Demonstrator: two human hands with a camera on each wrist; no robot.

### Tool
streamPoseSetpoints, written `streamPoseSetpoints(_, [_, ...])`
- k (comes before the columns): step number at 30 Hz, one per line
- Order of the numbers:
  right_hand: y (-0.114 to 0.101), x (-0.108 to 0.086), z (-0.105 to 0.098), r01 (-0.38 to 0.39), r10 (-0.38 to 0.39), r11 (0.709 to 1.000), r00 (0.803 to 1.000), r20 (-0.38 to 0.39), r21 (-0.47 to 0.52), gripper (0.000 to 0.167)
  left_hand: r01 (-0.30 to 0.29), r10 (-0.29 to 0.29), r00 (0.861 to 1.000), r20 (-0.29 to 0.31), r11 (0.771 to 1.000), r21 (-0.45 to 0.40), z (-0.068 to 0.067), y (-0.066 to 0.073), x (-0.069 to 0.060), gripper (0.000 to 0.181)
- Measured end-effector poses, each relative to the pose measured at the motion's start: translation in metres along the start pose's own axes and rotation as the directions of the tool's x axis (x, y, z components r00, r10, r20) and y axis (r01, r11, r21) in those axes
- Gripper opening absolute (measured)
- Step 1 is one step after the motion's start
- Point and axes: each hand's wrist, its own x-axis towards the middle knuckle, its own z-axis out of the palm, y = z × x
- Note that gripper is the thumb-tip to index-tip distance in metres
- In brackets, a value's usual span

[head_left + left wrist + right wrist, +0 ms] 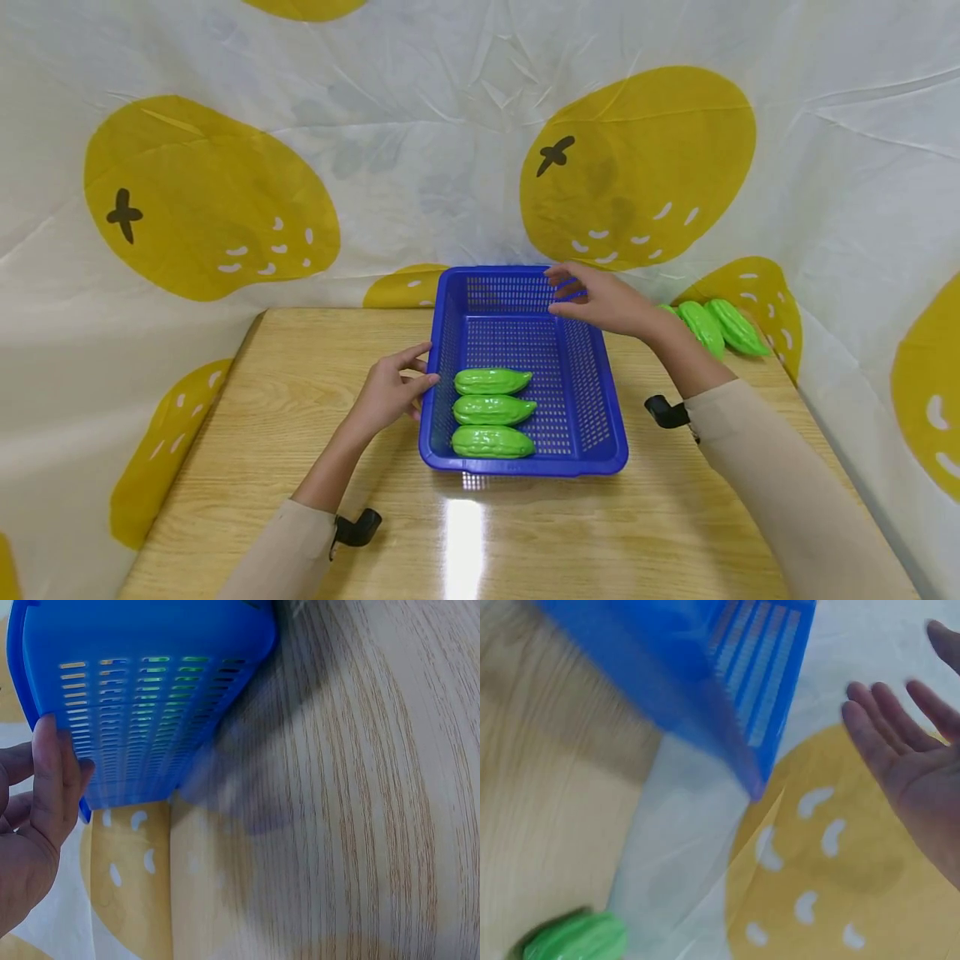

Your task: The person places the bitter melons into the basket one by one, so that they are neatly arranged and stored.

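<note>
nearest us is the bare front of the counter [570, 542], and on it stands the blue basket [517, 468]. inside, 3 green gourds [494, 410] lie side by side along the left wall at the near end, tapered ends to the right. our left hand [390, 387] is at the basket's left rim, fingers loosely bent and touching it from outside, not clenched. farther off, our right hand [600, 298] hangs about the far right corner, its fingers spread and released, with nothing in them. beyond that arm, at least 3 more gourds [702, 329] lie on the counter's far right, partly hidden, before the patterned cloth [420, 167].

we judge the step in hand as filling the basket in a row, about halfway, between 2 placements. the next move seems to call for swinging the right hand outward to those gourds and picking 1, while the left steadies the rim.
</note>
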Motion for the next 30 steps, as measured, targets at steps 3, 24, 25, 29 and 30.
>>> streamPoseSetpoints(3, [0.01,-0.01,-0.007,-0.027,0.03,0.999,0.996,-0.08,0.034,0.064,-0.001,0.001,1.0,-0.004,1.0,0.004,-0.001,0.0,0.0,0.06])
streamPoseSetpoints(24, [0.107,-0.072,-0.036,-0.268,0.22,0.959,0.908,-0.356,-0.089,0.083,-0.004,0.004,1.0,-0.006,1.0,-0.013,0.002,-0.004,0.001,0.06])
streamPoseSetpoints(25, [0.112,-0.074,-0.036,-0.275,0.225,0.956,0.908,-0.353,-0.098,0.083,-0.006,0.006,1.0,-0.006,1.0,-0.013,0.002,-0.004,0.001,0.06])
streamPoseSetpoints(29, [0.129,-0.078,-0.035,-0.298,0.246,0.948,0.911,-0.331,-0.113,0.087,-0.009,0.009,1.0,-0.005,1.0,-0.015,0.002,-0.004,0.001,0.06])
streamPoseSetpoints(30, [0.133,-0.079,-0.034,-0.308,0.258,0.945,0.91,-0.324,-0.112,0.088,-0.008,0.008,1.0,-0.006,1.0,-0.013,0.002,-0.003,0.0,0.06])
